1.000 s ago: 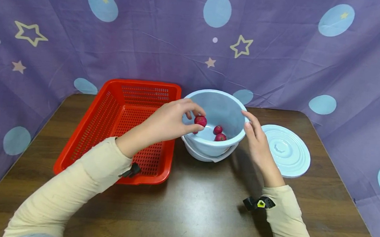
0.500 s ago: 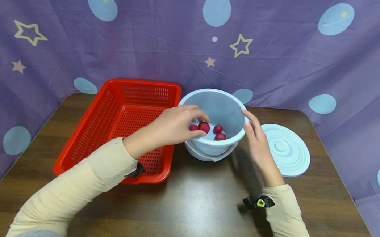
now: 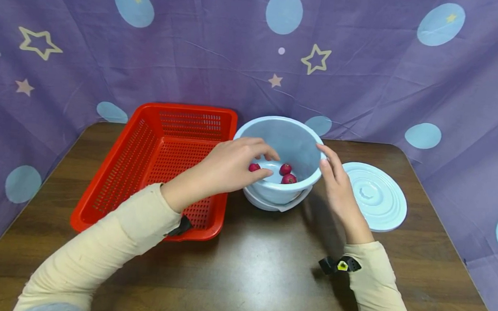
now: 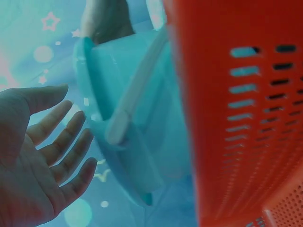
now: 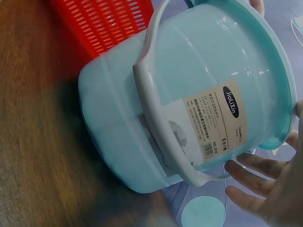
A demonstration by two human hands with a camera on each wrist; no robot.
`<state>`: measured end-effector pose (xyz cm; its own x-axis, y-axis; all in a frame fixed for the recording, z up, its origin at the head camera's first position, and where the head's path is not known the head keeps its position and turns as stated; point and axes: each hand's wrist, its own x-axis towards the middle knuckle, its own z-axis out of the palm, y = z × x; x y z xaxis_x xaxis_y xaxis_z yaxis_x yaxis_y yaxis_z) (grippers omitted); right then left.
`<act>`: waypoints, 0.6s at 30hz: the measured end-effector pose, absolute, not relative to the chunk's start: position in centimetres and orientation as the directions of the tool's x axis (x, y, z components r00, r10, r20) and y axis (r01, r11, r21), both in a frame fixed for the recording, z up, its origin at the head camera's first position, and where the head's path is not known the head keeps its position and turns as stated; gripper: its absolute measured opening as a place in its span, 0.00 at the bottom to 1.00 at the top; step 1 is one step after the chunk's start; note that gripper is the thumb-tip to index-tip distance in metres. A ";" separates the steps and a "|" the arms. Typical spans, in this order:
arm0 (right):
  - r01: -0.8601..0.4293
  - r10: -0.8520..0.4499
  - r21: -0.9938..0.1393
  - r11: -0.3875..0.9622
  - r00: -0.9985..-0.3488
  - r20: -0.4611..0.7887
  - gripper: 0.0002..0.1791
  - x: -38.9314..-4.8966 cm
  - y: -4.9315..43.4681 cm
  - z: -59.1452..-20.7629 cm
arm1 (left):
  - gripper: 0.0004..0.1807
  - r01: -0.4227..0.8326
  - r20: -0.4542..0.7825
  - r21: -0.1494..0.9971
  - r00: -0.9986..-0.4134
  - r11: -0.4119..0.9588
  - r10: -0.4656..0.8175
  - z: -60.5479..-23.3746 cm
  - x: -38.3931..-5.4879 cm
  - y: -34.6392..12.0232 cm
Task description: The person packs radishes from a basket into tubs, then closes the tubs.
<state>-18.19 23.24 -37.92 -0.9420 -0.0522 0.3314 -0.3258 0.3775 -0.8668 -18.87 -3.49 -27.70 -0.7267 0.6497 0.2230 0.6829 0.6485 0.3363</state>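
A light blue bucket (image 3: 276,128) stands at the middle of the table, leaning toward me. Low inside it lie several small, round, dark red fruits (image 3: 289,179), with another red fruit (image 3: 254,167) partly behind my left thumb. My left hand (image 3: 237,166) reaches over the bucket's left rim, fingers spread and holding nothing; the left wrist view shows its bare palm. At the right rim, my right hand (image 3: 337,189) grips the edge, its thumb and forefinger over the top. In the right wrist view, other fingers (image 5: 258,182) lie against the bucket's labelled side.
A red perforated plastic basket (image 3: 79,202) sits on the left, beside the bucket. To the right lies a light blue round lid (image 3: 377,196). The wooden table (image 3: 258,280) ends at a purple patterned cloth (image 3: 221,54) behind. The bucket's grey handle (image 5: 156,109) hangs down its front.
My left hand moved right and down into the bucket with a red fruit, then let it go; that fruit is now out of sight. The right hand stays on the rim.
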 end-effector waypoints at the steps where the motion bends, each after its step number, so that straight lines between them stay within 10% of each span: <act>1: -0.323 -0.057 -0.866 0.382 -0.943 0.327 0.25 -18.2 23.3 -37.8 | 0.15 0.687 0.234 0.341 -0.723 0.641 0.650 -27.5 -18.7 -3.4; 18: -0.273 -0.119 -0.875 0.401 -0.962 0.245 0.28 -17.6 26.1 -35.6 | 0.11 0.831 0.540 0.309 -0.554 0.463 0.633 -26.4 -13.5 -1.4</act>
